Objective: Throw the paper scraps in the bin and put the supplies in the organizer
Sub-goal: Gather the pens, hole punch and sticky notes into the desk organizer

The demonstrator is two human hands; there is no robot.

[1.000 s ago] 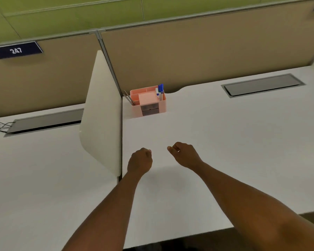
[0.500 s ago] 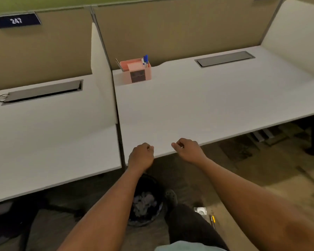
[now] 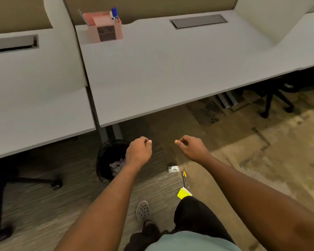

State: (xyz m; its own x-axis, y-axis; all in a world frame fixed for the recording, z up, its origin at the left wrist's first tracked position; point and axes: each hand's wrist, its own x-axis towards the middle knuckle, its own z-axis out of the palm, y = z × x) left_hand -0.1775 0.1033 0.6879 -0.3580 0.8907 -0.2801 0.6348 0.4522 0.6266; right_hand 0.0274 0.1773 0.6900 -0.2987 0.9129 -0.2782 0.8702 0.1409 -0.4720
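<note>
While white paper scraps [image 3: 116, 166] lie inside the black mesh bin [image 3: 105, 160] under the desk edge, the pink plastic organizer [image 3: 105, 27] stands on the white desk [image 3: 170, 69] at the back; left hand [image 3: 139, 153] and right hand [image 3: 192, 148] hang above the floor as loose fists, gripping nothing visible

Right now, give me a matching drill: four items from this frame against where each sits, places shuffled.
Things:
1. organizer
2. bin
3. sticky notes
4. blue pens

Places:
A. on the floor by the person's leg
B. standing in the pink holder
C. on the desk, back left corner
D. on the floor under the desk edge, paper inside

Pairs: 1-C, 2-D, 3-A, 4-B
</note>
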